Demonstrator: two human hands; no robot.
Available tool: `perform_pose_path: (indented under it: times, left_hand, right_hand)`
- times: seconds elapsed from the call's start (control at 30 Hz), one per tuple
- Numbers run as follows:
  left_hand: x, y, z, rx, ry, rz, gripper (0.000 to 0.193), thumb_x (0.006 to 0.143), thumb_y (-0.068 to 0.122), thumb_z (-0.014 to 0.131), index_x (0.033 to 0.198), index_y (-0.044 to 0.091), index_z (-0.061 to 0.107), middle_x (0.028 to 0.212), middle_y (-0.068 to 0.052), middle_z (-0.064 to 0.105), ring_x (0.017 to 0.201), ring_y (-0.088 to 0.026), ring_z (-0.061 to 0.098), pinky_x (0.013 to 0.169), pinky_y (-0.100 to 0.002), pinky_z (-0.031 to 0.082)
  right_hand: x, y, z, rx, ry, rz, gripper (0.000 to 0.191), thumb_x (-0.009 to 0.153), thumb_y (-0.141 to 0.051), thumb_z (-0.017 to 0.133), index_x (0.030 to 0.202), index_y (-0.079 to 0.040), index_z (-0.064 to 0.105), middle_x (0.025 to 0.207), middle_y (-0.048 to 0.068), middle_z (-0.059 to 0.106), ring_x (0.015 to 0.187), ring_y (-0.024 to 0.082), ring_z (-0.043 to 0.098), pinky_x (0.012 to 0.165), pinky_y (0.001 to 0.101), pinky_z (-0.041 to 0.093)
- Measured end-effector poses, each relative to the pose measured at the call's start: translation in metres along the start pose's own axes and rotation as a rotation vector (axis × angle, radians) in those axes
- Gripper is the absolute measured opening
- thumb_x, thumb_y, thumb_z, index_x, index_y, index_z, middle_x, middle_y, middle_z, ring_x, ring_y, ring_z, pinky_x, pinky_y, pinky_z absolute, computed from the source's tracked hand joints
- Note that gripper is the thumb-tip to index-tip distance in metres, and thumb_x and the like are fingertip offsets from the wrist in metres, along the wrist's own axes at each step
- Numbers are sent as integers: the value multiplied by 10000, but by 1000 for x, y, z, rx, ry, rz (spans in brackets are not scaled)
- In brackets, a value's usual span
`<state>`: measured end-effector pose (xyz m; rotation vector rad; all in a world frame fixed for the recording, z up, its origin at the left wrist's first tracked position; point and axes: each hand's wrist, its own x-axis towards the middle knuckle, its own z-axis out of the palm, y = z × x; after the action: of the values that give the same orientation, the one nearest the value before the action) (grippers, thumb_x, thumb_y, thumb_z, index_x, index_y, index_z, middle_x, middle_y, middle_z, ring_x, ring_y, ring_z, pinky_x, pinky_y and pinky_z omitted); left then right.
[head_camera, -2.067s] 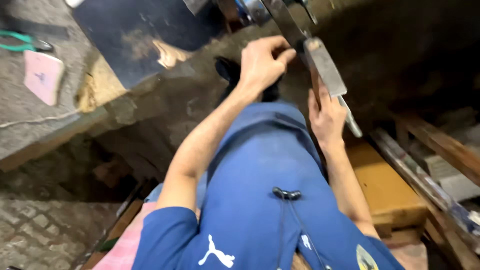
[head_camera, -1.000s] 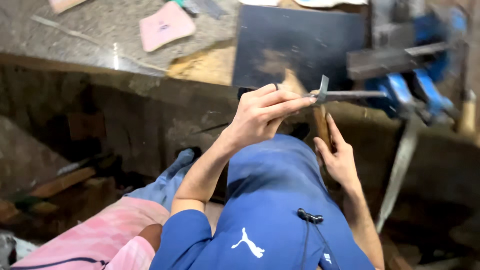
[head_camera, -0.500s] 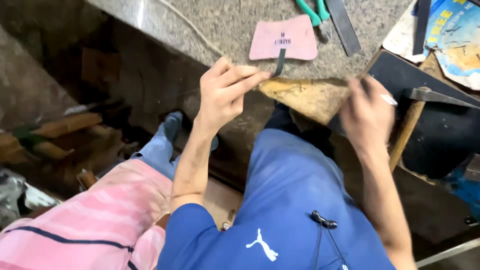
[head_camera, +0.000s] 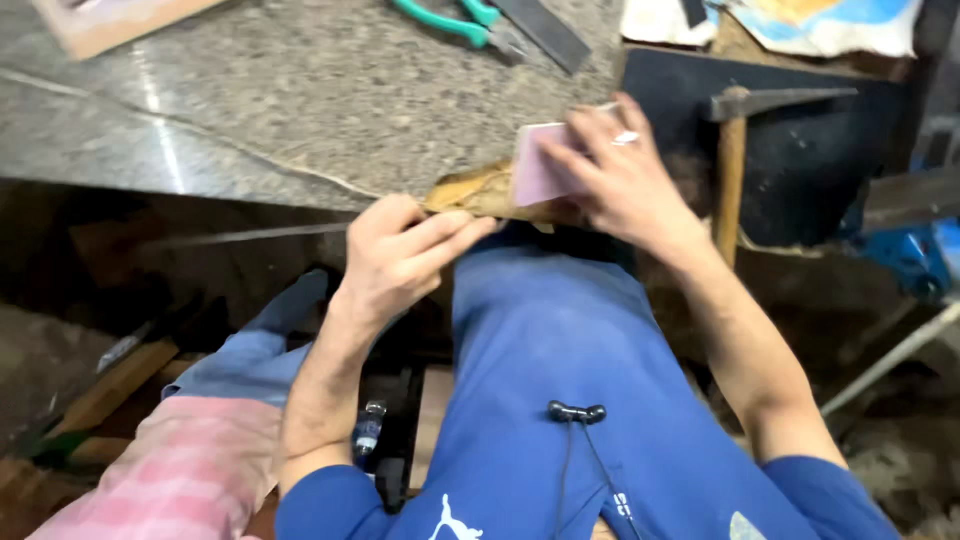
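Note:
My right hand (head_camera: 625, 185) grips a flat pink block (head_camera: 535, 165) and presses it onto the chipped brown edge (head_camera: 470, 190) of the grey stone counter (head_camera: 300, 110). My left hand (head_camera: 400, 255) is just left of it, its fingertips pinched together against that brown edge. The thin metal piece that it held a moment ago is hidden by the fingers. Both forearms reach out over my blue-clad lap.
A hammer (head_camera: 735, 150) leans on a dark metal plate (head_camera: 810, 160) right of my right hand. Green-handled pliers (head_camera: 450, 18) and a flat steel bar (head_camera: 548, 32) lie at the counter's far edge. A blue vice (head_camera: 915, 255) is at the right, and wood scraps (head_camera: 110, 385) lie low left.
The view swung from the vice to the counter. My right hand has taken up the pink block and brought it to the brown edge. My left hand has dropped to that edge too.

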<state>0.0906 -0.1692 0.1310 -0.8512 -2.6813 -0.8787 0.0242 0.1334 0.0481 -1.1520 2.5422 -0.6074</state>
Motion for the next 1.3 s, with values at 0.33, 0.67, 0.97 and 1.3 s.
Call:
perform_pose_path:
  times: [0.33,0.67,0.97,1.3]
  left_hand:
    - [54,17,148,-128,-185,392,311,812,178,714,1112,110,764,1001,48,629,897,-151,574,753,-294,484]
    - [58,38,207,-99,-252,454,286,845,179,717,1113,84,752,992,44,601,903,-142,549,767,-284,475]
    - [57,35,210,-52,-229,426,257,855,176,718,1093,86,755,1025,38,620,911,-144,556,780,-288,472]
    - [56,29,207,-38,-230,464,200,880,156,736,1070,100,757,1013,48,621,883,-138,548,766,-284,454]
  right_hand:
    - [-109,75,-9,-42,-48,178,744,734,48,751,1429,-204,668,1650,30,480,1559,336,372,1308,563,238]
    - [-147,94,-17,-54,14,312,633,876,-44,846,1471,-153,661,1733,178,364,1634,366,295,1333,606,203]
    - [-164,70,47,110,262,535,903,828,-310,1009,1584,-154,541,1719,297,116,1605,534,141,1337,644,187]
    - [-184,87,33,209,228,375,572,906,96,738,1404,-183,713,1717,229,242,1601,437,268,1314,485,374]
